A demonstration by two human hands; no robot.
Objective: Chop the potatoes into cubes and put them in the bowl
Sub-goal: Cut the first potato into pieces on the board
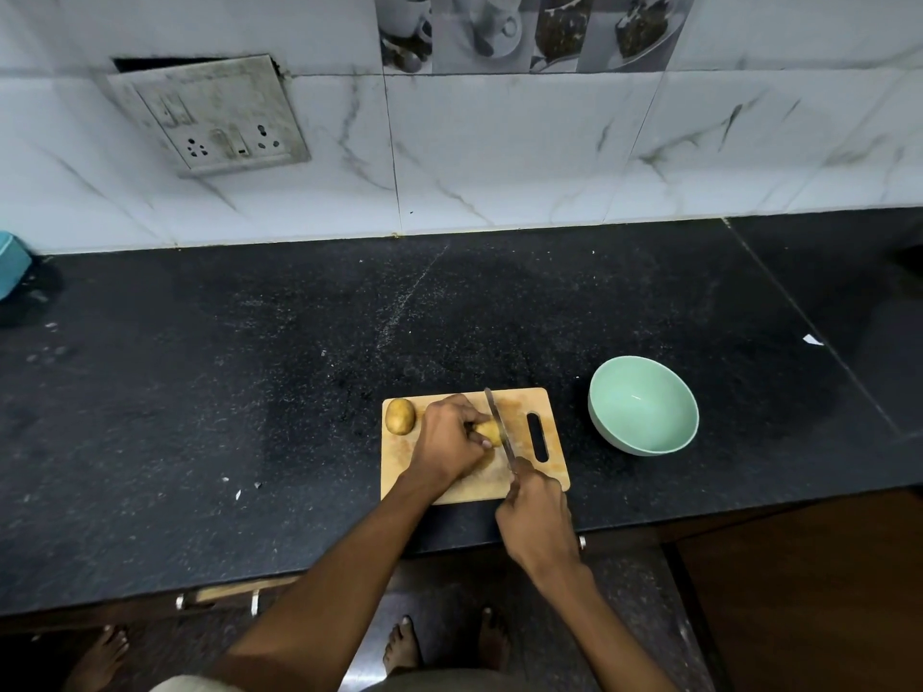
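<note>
Kitchen, black speckled stone counter (249, 392) under a white marble-look tile wall (499, 152). Grimy switch-and-socket plate (210, 114) on the wall at 11 o'clock; strip of picture tiles (524, 30) with cups and plates at 12 o'clock. No readable writing or brand anywhere.

Wooden cutting board (544, 472) sits near the front edge of the counter, about centre, handle slot toward 3 o'clock.

Left hand (449, 442) is on the board, fingers curled over a potato (488, 432) and pinning it down; only the potato's right end shows past the fingers. Grip is closed around it, not spread.

Right hand (537, 516) at 5 o'clock of the board, fist wrapped tight around the handle of a knife (499, 427); handle is hidden inside the fist. Blade runs toward 12 o'clock and lies against the exposed right end of the held potato. Can't tell how deep it is into the potato.

Second potato (400, 416), whole, at the board's 10 o'clock corner, apart from the left hand.

Mint-green bowl (643, 405) on the counter at 3 o'clock of the board, near but not touching; nothing seen inside.

Teal object (12, 264) cut off at the far 9 o'clock edge. Bare feet (402, 646) on the floor at 6 o'clock.
</note>
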